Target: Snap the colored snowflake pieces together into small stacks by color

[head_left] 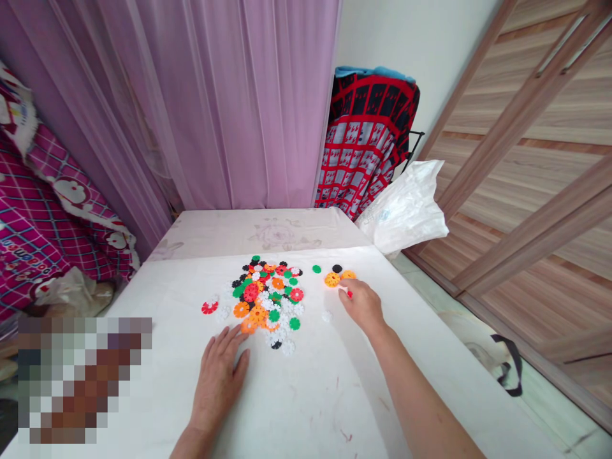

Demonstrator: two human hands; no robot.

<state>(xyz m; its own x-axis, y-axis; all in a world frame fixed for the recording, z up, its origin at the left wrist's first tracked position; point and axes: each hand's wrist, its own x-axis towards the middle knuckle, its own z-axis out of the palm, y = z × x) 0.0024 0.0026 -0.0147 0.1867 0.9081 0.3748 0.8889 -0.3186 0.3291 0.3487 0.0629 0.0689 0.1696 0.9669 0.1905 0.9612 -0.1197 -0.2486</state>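
Note:
A heap of small snowflake-shaped plastic discs [265, 299] in red, orange, green, black and white lies on the white table cover [306, 408]. My left hand [218, 376] rests open and flat at the heap's near edge, its fingertips by an orange disc [248, 326]. My right hand [362, 305] is to the right of the heap, pinching a small red disc [349, 294] that its fingers mostly hide. Just beyond those fingers lie two orange discs [332, 279], a black disc [337, 268] and a green disc [316, 269]. A white disc [327, 315] lies below them.
A pale floral cloth [258, 233] covers the table's far end. A white plastic bag [404, 207] hangs past the right corner, beside a red-and-black patterned cloth [366, 146]. A purple curtain [239, 95] stands behind, magenta bedding [57, 217] at left, wooden doors [521, 159] at right.

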